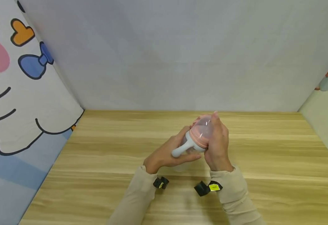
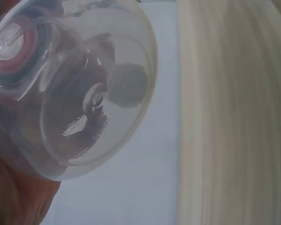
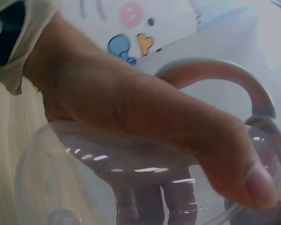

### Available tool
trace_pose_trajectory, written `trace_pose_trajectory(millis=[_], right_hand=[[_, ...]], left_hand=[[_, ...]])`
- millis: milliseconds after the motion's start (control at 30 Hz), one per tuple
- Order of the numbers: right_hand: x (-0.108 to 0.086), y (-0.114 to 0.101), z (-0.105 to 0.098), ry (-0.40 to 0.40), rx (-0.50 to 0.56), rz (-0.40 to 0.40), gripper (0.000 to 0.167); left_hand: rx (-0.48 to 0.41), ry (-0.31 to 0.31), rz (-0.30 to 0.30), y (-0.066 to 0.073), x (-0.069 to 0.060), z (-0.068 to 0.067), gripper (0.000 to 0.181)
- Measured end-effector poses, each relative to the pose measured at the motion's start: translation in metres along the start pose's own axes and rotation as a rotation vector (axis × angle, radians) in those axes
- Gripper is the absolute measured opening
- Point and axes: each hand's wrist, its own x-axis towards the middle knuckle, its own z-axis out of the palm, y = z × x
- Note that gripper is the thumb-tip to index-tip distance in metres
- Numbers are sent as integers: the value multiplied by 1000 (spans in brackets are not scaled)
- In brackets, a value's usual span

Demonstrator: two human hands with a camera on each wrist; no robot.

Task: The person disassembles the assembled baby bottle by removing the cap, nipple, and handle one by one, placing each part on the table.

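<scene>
Both hands hold a baby bottle with a peach-pink collar (image 1: 199, 137), a clear dome cap (image 1: 204, 125) and pale grey handles (image 1: 181, 149). It tilts, its dome toward the far right. The left hand (image 1: 169, 151) grips it from the left, its thumb and fingers spread around the side. From the right, the right hand (image 1: 218, 145) grips the dome end. In the left wrist view the bottle's clear body (image 2: 98, 136) shows a grey weight (image 2: 126, 85) inside. The right thumb (image 3: 225, 140) lies along the clear plastic in the right wrist view; some fingers show through it.
A wood-grain table (image 1: 110, 140) lies under the hands. Behind it rises a plain pale wall (image 1: 180, 62). A cartoon-printed sheet (image 1: 26, 93) stands at the left and another printed panel (image 1: 327, 118) at the right. Black wrist cameras (image 1: 201, 188) sit at the cuffs.
</scene>
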Motion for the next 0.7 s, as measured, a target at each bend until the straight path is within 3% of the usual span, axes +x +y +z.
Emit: trace_pose_trajectory(millis=[333,700], right_hand=[[2,3,-1,-10,-27,46,43],[2,2,1,-70,4,39,43]], left_hand=[[35,12,-18,-5,-2,-5,91],[20,21,-14,-3,-5,-11,77]])
